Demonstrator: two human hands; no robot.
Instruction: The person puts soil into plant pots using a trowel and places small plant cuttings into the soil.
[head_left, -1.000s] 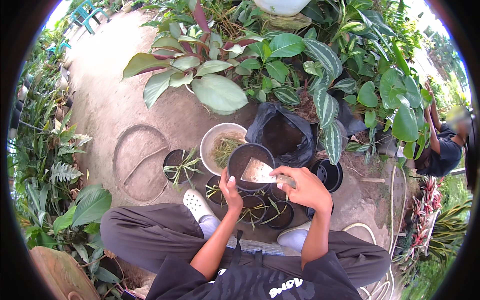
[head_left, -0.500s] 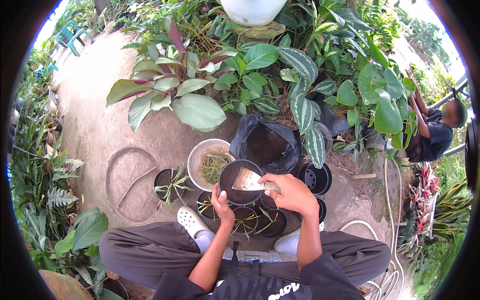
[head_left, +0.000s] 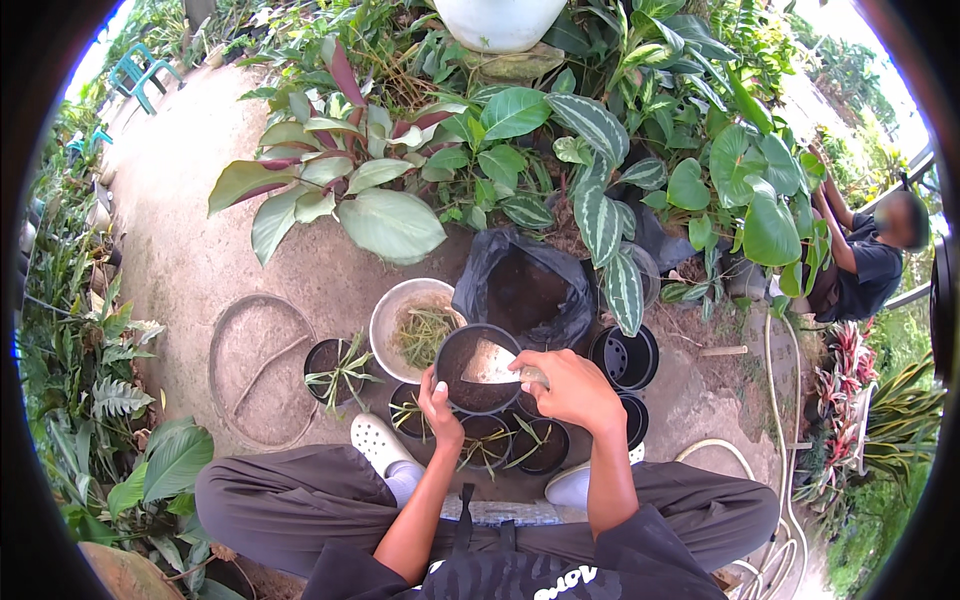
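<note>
My left hand (head_left: 441, 412) is wrapped round the left side of a black plant pot (head_left: 474, 406) with dark soil in it, raised over several smaller pots. In my right hand (head_left: 577, 388) is the handle of a trowel, its flat, soil-stained blade (head_left: 490, 362) lying inside the raised pot against the soil. Just behind stand a white basin (head_left: 379, 335) of cut grassy stems and a black plastic bag (head_left: 478, 272) of dark soil. Below the raised pot, small black pots hold thin green seedlings (head_left: 487, 441), partly covered by it and my hands.
A potted seedling (head_left: 343, 377) stands left of the basin. Black pots with drainage holes (head_left: 627, 358) sit at the right. Broad-leaved plants (head_left: 392, 222) line the far side. A hose (head_left: 776, 400) runs along the right, where another person (head_left: 868, 262) is crouching.
My right hand and the trowel have shifted slightly left, deeper over the pot. The left hand keeps its grip; the whole view has moved a little.
</note>
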